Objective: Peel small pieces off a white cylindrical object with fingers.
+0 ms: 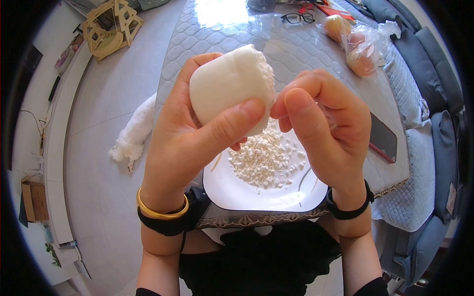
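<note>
A white steamed bun with a smooth skin and a rough, torn right side is held up in front of me. My left hand grips it from the left, thumb across its near face. At the torn side, my right hand has its thumb and forefinger drawn together, fingertips right by the crumbly surface. No crumb shows between those fingers. Below both hands, a white plate with rounded corners carries a heap of small bun crumbs. The hands and bun hide part of the plate's far side.
A phone lies right of my right hand on the quilted tablecloth. Farther off are eyeglasses and a plastic bag of fruit. On the floor to the left lies a white furry animal. A grey sofa borders the right.
</note>
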The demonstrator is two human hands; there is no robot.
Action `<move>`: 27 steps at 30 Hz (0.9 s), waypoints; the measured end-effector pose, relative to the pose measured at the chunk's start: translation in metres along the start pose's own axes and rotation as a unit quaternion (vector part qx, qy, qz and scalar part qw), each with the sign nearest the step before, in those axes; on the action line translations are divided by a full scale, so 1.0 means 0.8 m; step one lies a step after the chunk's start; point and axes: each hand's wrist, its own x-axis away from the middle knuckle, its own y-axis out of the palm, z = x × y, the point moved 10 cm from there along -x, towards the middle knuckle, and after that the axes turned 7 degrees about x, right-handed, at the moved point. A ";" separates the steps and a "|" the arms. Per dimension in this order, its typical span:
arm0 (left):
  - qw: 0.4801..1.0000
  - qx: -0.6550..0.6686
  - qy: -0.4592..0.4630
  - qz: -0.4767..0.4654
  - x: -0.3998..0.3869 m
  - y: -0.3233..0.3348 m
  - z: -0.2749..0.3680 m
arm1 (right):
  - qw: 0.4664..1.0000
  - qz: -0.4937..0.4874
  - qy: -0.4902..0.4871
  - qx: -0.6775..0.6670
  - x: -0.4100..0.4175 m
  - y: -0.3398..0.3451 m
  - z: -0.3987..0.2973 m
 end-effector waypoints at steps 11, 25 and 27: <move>1.000 -0.003 0.008 -0.012 -0.001 0.001 0.001 | 1.000 0.018 0.017 0.001 0.001 -0.004 0.004; 1.000 -0.006 0.013 0.001 0.000 -0.003 0.002 | 0.999 0.035 0.011 0.020 0.000 -0.009 0.005; 1.000 -0.008 0.013 0.002 0.000 -0.004 0.001 | 0.999 0.033 0.008 0.018 -0.001 -0.008 0.005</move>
